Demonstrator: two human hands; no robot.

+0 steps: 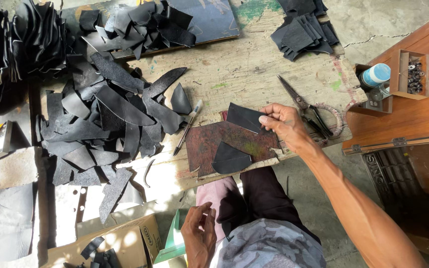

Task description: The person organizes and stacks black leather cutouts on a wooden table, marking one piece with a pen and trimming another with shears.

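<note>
Left of both hands, a large heap of cut black pieces (105, 119) — much already cut. Left hand (199, 235) rests loosely curled, empty, beside a cardboard box (125, 243) holding scraps. Right hand (284, 124) pinches a black leather piece (244, 117) on the worn board (214, 141); another cut piece (231, 159) lies just below. Scissors (306, 106) idle beyond. Far right, a wooden tray (404, 74) — small dark hardware.

A small leather-cutting workshop. A worn, paint-stained wooden tabletop (244, 64) carries heaps of cut black leather pieces (105, 119), a stack of finished pieces (304, 32) at the far right, heavy scissors (308, 109), a pen (187, 128) and a stained cutting board (224, 144). A sewing-machine table (413, 114) stands right.
</note>
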